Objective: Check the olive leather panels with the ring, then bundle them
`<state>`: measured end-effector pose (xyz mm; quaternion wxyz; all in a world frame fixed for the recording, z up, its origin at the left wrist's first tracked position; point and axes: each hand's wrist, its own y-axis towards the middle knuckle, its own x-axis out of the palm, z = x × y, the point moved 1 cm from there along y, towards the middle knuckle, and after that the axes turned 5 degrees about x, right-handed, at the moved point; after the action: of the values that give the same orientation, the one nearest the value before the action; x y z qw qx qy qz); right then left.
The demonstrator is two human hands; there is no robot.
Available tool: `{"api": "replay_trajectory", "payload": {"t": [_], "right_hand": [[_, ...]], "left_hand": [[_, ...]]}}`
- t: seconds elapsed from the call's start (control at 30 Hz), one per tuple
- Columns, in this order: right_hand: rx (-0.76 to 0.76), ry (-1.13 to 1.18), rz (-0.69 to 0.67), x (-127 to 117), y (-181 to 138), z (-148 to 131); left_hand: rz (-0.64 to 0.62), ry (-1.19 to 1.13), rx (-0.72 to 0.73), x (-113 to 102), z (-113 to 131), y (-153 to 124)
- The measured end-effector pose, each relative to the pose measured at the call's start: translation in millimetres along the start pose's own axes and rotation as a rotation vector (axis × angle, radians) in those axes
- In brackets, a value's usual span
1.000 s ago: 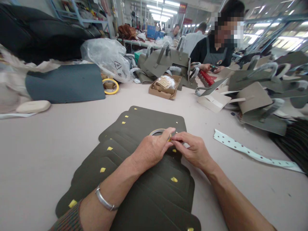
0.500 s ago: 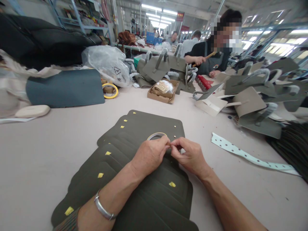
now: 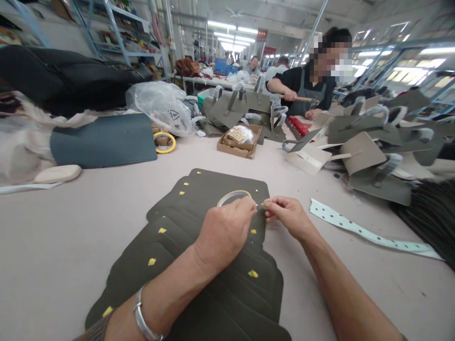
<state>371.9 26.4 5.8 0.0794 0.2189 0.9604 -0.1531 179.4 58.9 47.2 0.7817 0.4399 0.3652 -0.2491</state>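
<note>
The left hand [image 3: 223, 232] rests on a fanned stack of dark green panels [image 3: 199, 265] lying on the bench [image 3: 71, 237], its fingers curled together and pinched on a roll of tape [image 3: 232, 195] that lies on the top panel; the right hand [image 3: 286, 215] sits just beside it, fingers pressed together on a small yellow scrap of tape [image 3: 262, 204] between the two hands; small yellow tabs [image 3: 253, 273] dot the panels near their corners; a silver bracelet [image 3: 142, 319] circles the left wrist.

Farther back on the bench stands an open cardboard box [image 3: 237, 142] holding a heap of small gold pieces [image 3: 237, 135] partly wrapped in clear plastic; to its left a yellow ring of tape [image 3: 164, 141] lies flat beside a crumpled clear plastic bag [image 3: 159, 106], whose contents cannot be made out; a dark grey sheet [image 3: 103, 142] lies further left; a long pale strip [image 3: 362, 229] with dark dots runs along the bench at the right, near a pile of grey bag parts [image 3: 373, 147]; across the bench another person [image 3: 305, 85] in dark clothes grips a wooden-handled tool [image 3: 302, 99].
</note>
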Motion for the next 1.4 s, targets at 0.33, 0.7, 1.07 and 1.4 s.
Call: {"api": "replay_trajectory", "payload": {"t": [0.33,0.7,1.07,1.4], "right_hand": [[0.022,-0.259,-0.035,-2.0,22.9,5.4],[-0.325,-0.756,-0.005,2.1,14.5,-4.0],[-0.31,-0.733,0.085,7.1,17.4,4.8],[-0.363,-0.757,0.099,6.5,9.5,9.6]], "left_hand": [[0.152,-0.237,-0.118,42.2,-36.6,24.8],[0.144,-0.294,-0.17,35.7,-41.7,16.1],[-0.25,0.104,-0.181,45.0,-43.7,11.6],[-0.346,0.18,-0.21,39.3,-42.8,15.3]]}}
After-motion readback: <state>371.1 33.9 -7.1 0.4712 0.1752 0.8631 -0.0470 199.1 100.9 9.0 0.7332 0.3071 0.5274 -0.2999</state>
